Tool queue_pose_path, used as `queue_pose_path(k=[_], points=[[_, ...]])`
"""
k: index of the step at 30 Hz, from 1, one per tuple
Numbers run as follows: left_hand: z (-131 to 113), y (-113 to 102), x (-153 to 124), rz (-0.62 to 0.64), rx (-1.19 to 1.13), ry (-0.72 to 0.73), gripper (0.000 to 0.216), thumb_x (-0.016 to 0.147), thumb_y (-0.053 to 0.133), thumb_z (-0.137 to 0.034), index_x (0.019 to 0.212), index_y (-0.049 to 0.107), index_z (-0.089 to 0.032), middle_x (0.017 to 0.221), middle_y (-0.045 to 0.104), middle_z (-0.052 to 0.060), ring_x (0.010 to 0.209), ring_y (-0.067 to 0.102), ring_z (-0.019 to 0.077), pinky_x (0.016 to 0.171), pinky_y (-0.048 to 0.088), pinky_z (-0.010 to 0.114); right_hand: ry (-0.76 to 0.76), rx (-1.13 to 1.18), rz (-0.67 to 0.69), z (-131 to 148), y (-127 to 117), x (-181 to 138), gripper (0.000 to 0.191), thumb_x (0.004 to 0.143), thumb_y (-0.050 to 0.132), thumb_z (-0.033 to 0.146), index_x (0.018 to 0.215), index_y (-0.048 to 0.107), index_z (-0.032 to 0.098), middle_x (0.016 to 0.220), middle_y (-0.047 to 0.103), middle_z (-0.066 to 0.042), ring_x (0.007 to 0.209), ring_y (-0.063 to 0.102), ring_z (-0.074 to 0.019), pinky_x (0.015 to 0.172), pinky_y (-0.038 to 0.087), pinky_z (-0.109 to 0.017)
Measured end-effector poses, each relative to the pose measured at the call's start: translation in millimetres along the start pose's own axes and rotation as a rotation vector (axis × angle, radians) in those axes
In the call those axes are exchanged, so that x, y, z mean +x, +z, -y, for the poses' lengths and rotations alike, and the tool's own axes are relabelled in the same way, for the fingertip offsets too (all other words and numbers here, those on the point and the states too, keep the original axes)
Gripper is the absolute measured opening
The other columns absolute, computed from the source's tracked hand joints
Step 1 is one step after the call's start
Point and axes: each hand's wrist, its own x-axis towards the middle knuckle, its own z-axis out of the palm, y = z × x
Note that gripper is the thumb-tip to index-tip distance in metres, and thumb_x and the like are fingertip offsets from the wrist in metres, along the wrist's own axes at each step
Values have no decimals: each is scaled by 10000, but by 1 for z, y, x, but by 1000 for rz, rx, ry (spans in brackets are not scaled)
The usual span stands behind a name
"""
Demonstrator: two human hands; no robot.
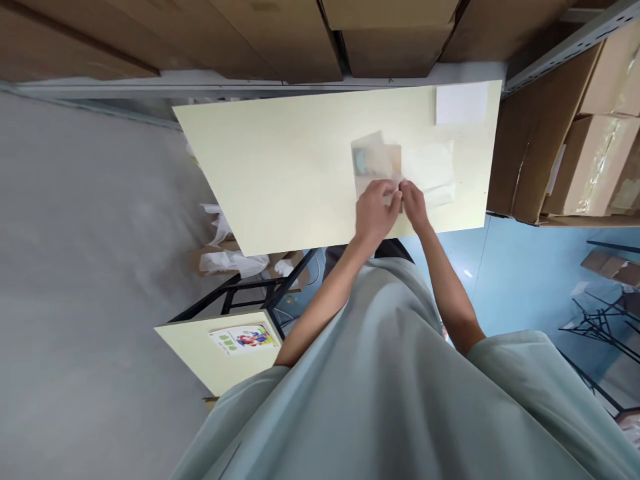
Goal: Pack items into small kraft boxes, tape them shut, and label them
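A flat piece with a brownish and teal picture (393, 157) lies on the cream tabletop, partly covered by a thin translucent sheet (369, 141). At its near right corner, my left hand (376, 212) has its fingers curled and pinched, apparently on the sheet's edge. My right hand (414, 205) meets it there, thumb and fingers pressed together; what they grip is too small and blurred to make out. A whitish, creased thin sheet (434, 172) lies flat just right of the picture, beyond my right hand.
A white stack of paper (461, 104) sits at the table's (280, 173) far right corner. Cardboard boxes (395, 50) line the shelf behind; more boxes (600, 160) stand right. At lower left, a smaller table (200, 357) bears a colourful printed booklet (245, 338).
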Motion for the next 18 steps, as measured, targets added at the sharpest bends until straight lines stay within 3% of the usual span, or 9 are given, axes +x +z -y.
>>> queue_pose_path(k=[3,5,10,13,15,18], points=[[20,53,18,27,30,-2,80,1105,671,-257,1042,715,-237,1325,751,136,1292,728,319,1152,602,503,38,90,-40,-8,-30,3,692,1130,412,848,1157,753,246,1000,772,-81,1027,760,-247,985,670,-434],[37,69,25,19,32,3,81,1101,677,-282,1066,740,-246,1387,720,152,1358,695,348,1195,579,541,25,-4,-156,-17,-51,4,664,1095,508,859,1207,743,248,1112,785,-114,1106,761,-275,1051,660,-495],[67,62,40,63,-42,46,174,1097,616,-291,1155,777,-265,1346,721,140,1295,702,321,1219,565,518,133,-355,-538,-41,-84,12,547,1052,739,662,1328,669,195,1423,670,-242,1437,617,-406,1227,538,-688],[76,54,49,112,-49,47,226,1062,627,-298,1213,790,-255,1305,703,128,1149,706,281,1119,613,474,238,-422,-492,-50,-86,21,311,1093,713,460,1241,664,192,1283,689,-194,1331,660,-369,1204,552,-639],[77,56,52,135,4,69,245,1005,683,-286,1217,799,-250,1324,664,136,1168,688,299,1070,626,478,234,-426,-427,-51,-87,23,187,1129,641,403,1138,662,217,1181,687,-142,1237,686,-329,1188,559,-602],[75,65,49,153,92,107,276,913,755,-250,1185,803,-269,1383,627,150,1334,620,385,1013,635,525,92,-398,-440,-41,-90,15,255,1156,593,482,1080,657,247,1156,674,-114,1207,691,-312,1161,570,-583]])
